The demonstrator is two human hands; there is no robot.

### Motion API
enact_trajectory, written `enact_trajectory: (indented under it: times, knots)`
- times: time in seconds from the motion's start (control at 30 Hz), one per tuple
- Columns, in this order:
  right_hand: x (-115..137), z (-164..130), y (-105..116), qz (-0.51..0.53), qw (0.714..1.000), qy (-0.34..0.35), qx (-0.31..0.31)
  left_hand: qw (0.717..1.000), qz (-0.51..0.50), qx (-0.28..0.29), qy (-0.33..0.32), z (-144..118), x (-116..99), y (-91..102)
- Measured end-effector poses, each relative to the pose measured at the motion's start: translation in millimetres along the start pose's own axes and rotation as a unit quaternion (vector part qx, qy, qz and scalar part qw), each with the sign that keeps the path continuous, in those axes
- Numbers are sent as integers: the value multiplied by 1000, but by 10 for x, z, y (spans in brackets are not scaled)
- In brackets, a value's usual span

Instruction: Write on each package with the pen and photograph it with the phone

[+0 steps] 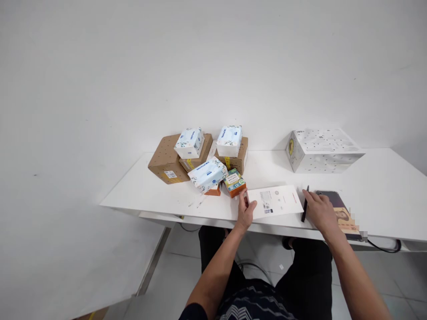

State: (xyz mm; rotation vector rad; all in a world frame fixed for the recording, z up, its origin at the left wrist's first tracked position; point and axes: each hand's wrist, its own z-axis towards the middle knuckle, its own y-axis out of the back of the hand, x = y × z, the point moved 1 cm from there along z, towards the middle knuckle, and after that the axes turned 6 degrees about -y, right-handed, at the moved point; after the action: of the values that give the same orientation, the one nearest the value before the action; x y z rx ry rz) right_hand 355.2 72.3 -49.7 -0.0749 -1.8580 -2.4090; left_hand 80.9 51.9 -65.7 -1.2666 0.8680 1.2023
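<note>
A long white table holds everything. Just past the left hand's fingers sit a small orange and green box, a soft white tissue pack and brown cardboard boxes. A white paper sheet lies between the two hands, and a big white spotted box sits far beyond the right hand's fingers.

Both forearms come in bare, no sleeves reaching the wrists. The left hand and right hand wear no gloves, rings or watch. Black trousers below, and a dark top with pale zigzag stripes.
</note>
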Motion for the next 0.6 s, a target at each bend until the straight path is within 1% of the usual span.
enact_trajectory:
  times: [0.1,0.17,0.2,0.27,0.33,0.4,0.43,0.5,0.6]
  knots:
    - [44,87,-56,-9,999,3,36,1000,10,-4,4,-10,-20,2]
    - [46,98,-30,7,999,-15,35,1000,11,-2,8,-10,-25,6]
    - [30,83,3,17,999,-34,25,1000,10,-1,9,-8,-24,8]
    - [-30,9,95,34,994,-108,-6,1000,9,3,3,1,-19,10]
    - [-106,-108,192,38,975,-219,-28,1000,11,5,-4,11,-8,11]
    - [-166,-230,256,36,948,-317,-21,1000,18,6,-5,19,7,10]
    - [-182,-279,269,39,938,-345,-8,1000,22,6,-2,21,13,9]
    - [-189,-342,261,50,931,-360,11,1000,26,5,1,22,20,8]
    - [-170,-357,214,54,935,-351,0,1000,23,8,-1,17,10,4]
